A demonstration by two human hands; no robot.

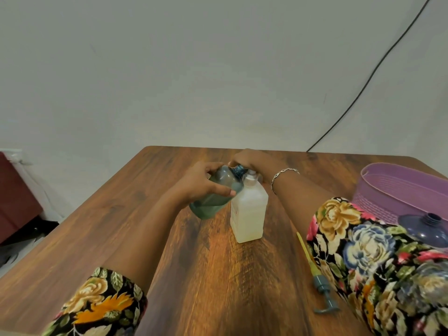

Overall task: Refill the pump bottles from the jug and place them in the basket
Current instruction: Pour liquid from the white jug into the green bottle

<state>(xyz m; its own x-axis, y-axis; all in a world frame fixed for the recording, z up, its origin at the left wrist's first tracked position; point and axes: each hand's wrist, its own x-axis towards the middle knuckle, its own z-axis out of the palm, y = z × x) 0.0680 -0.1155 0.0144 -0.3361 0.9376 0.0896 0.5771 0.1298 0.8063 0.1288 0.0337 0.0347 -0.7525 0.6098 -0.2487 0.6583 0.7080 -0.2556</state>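
— Behind the brown wooden table (pixel 194 275) is only a plain grey wall with a black cable (pixel 363 86). What does the person hold?

— The left hand (pixel 206 184) is clamped around a tilted blue-green translucent plastic bottle (pixel 213 197); the thumb lies across the side nearest the camera, the other fingers wrap behind. Its dark threaded neck (pixel 238 170) points toward the right hand (pixel 247 160).

— And the right fingers?

— They are bent down at that neck, just above the white pump top (pixel 251 177) of a square, milky white plastic bottle (pixel 248 214) which stands upright under them. If they pinch something or only touch, one cannot tell; they are partly hidden.

— Which step is this?

— Probably the tilted bottle is being opened or steadied at its mouth for the refill. Its teal pump head with a yellowish tube (pixel 317 282) lies on the table beside the right floral sleeve (pixel 378 263).

— Where is the basket?

— The lilac ribbed plastic basket (pixel 388 190) is far to the right of the fingers, with a dark blue bottle top (pixel 426 226) before it. No jug can be identified with certainty.

— What does the next move need?

— Likely a firm grip of the left hand, and the neck kept clear of the white bottle so that it does not tip.
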